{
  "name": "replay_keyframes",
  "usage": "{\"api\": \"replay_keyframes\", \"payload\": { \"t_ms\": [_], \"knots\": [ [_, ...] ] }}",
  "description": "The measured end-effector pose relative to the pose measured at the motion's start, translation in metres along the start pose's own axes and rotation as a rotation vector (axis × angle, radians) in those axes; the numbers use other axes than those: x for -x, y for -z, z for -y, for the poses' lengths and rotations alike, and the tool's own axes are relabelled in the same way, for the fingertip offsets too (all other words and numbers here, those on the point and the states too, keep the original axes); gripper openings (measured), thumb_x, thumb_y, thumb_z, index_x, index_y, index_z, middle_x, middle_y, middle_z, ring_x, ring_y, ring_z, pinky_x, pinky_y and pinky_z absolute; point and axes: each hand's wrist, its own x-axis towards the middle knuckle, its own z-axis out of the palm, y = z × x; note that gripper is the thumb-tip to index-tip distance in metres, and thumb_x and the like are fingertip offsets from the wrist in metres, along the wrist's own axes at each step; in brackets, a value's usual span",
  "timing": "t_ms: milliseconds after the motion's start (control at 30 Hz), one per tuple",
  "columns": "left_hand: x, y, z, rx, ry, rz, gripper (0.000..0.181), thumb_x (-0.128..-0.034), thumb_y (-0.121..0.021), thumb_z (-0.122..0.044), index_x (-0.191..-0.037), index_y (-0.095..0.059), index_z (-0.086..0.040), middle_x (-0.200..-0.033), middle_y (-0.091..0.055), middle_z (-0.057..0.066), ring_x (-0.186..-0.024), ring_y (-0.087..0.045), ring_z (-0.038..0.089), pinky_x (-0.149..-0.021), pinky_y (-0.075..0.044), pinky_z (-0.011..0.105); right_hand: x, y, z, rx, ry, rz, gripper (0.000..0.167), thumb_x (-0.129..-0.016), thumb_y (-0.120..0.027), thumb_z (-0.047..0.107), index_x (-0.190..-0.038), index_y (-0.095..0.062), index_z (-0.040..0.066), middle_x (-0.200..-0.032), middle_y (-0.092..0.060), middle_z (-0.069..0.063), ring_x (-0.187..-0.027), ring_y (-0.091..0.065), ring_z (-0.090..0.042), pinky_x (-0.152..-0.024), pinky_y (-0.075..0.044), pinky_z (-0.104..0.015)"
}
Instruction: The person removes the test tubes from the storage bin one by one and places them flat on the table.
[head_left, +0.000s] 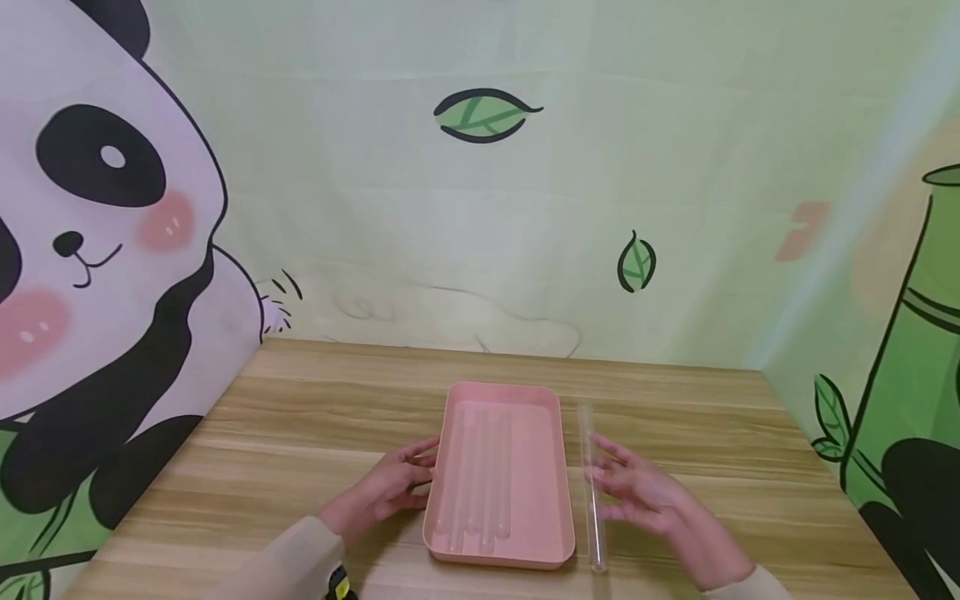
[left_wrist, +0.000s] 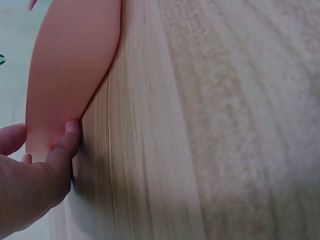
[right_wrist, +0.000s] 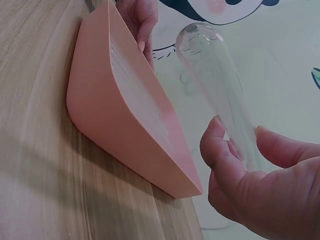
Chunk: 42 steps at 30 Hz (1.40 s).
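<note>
A pink rectangular tray (head_left: 536,500) rests on the wooden table, with several clear round-ended tubes (head_left: 475,475) lying lengthwise in its left part. The left hand (head_left: 397,482) is at the tray's left side; in the left wrist view its fingertips (left_wrist: 71,126) touch the tray's outer wall (left_wrist: 75,60). Just right of the tray, the right hand (head_left: 637,487) holds one clear tube (head_left: 592,500) between thumb and fingers. The right wrist view shows this tube (right_wrist: 215,75) raised beside the tray (right_wrist: 100,90), its rounded end away from the hand (right_wrist: 255,185).
Wood-grain table surface (head_left: 300,417) surrounds the tray. Behind it stands a pale green backdrop (head_left: 360,208) with a panda drawing on the left, leaves in the middle and bamboo on the right.
</note>
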Motion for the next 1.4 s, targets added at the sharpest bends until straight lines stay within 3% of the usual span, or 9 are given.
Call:
{"api": "replay_keyframes", "payload": {
  "t_ms": [100, 200, 267, 400, 567, 733, 1033, 1300, 1400],
  "knots": [
    [0.0, 0.0, 0.0, -0.003, 0.001, -0.005, 0.057, -0.1007, -0.05, 0.004, -0.156, -0.036, -0.001, -0.155, -0.042, 0.033, -0.109, -0.063, 0.021, -0.084, -0.055, 0.039, 0.0, 0.004, 0.0, -0.016, -0.005, -0.013, 0.079, -0.101, -0.057, 0.009, -0.165, -0.011, 0.014, -0.163, -0.017, -0.028, -0.107, -0.054, -0.004, -0.085, -0.057, -0.029],
    [0.0, 0.0, 0.0, -0.004, 0.002, -0.006, 0.058, -0.1005, -0.051, 0.004, -0.156, -0.036, -0.001, -0.155, -0.042, 0.033, -0.109, -0.063, 0.02, -0.084, -0.055, 0.039, -0.001, 0.01, 0.0, -0.058, -0.004, 0.003, 0.067, -0.101, -0.059, 0.011, -0.16, -0.03, 0.021, -0.145, -0.046, -0.008, -0.105, -0.057, -0.004, -0.087, -0.057, -0.029],
    [0.0, 0.0, 0.0, -0.002, 0.002, -0.008, 0.057, -0.1004, -0.051, 0.004, -0.156, -0.037, -0.001, -0.155, -0.042, 0.033, -0.109, -0.062, 0.021, -0.084, -0.054, 0.039, -0.002, 0.013, 0.0, -0.089, -0.003, 0.02, 0.056, -0.1, -0.059, 0.011, -0.151, -0.043, 0.029, -0.13, -0.053, 0.006, -0.103, -0.059, -0.004, -0.087, -0.056, -0.029],
    [0.0, 0.0, 0.0, -0.004, 0.003, -0.008, 0.057, -0.1005, -0.051, 0.004, -0.156, -0.037, -0.001, -0.154, -0.043, 0.033, -0.109, -0.062, 0.021, -0.084, -0.055, 0.039, -0.005, 0.019, -0.001, -0.106, -0.008, 0.031, 0.048, -0.101, -0.057, 0.009, -0.142, -0.051, 0.035, -0.121, -0.055, 0.012, -0.1, -0.06, -0.003, -0.086, -0.056, -0.029],
    [0.0, 0.0, 0.0, -0.011, 0.004, -0.006, 0.058, -0.1009, -0.052, 0.003, -0.156, -0.037, -0.002, -0.155, -0.042, 0.033, -0.112, -0.063, 0.022, -0.085, -0.055, 0.04, -0.009, 0.024, -0.005, -0.06, -0.027, -0.003, 0.068, -0.102, -0.054, 0.007, -0.162, -0.024, 0.016, -0.125, -0.053, 0.012, -0.1, -0.059, -0.003, -0.086, -0.055, -0.03],
    [0.001, 0.0, -0.001, -0.012, 0.0, 0.017, 0.059, -0.1012, -0.051, 0.002, -0.157, -0.034, -0.001, -0.156, -0.04, 0.033, -0.111, -0.063, 0.02, -0.085, -0.055, 0.04, -0.017, 0.025, -0.009, 0.013, -0.067, -0.056, 0.077, -0.102, -0.051, 0.004, -0.163, -0.004, 0.006, -0.134, -0.051, 0.005, -0.098, -0.057, -0.004, -0.086, -0.054, -0.031],
    [0.0, 0.001, 0.0, -0.003, -0.018, 0.047, 0.061, -0.1007, -0.05, 0.004, -0.158, -0.03, 0.0, -0.158, -0.036, 0.034, -0.104, -0.063, 0.015, -0.084, -0.053, 0.038, -0.031, 0.021, -0.012, 0.121, -0.116, -0.138, 0.075, -0.101, -0.05, 0.001, -0.162, -0.008, 0.001, -0.155, -0.033, -0.028, -0.095, -0.057, -0.006, -0.084, -0.053, -0.035],
    [0.0, 0.001, -0.001, -0.01, -0.02, 0.051, 0.062, -0.1007, -0.051, 0.004, -0.159, -0.03, 0.0, -0.158, -0.036, 0.035, -0.109, -0.063, 0.017, -0.087, -0.053, 0.04, -0.036, 0.021, -0.016, 0.157, -0.132, -0.161, 0.075, -0.1, -0.053, 0.003, -0.162, -0.01, 0.001, -0.153, -0.041, -0.03, -0.1, -0.059, -0.008, -0.086, -0.055, -0.039],
    [0.0, 0.001, 0.001, -0.009, -0.023, 0.058, 0.062, -0.1006, -0.051, 0.003, -0.159, -0.029, 0.0, -0.158, -0.035, 0.035, -0.111, -0.062, 0.017, -0.088, -0.053, 0.041, -0.037, 0.02, -0.018, 0.15, -0.141, -0.178, 0.075, -0.1, -0.054, 0.002, -0.161, -0.011, 0.0, -0.133, -0.06, -0.017, -0.098, -0.058, -0.008, -0.084, -0.055, -0.039]
  ]
}}
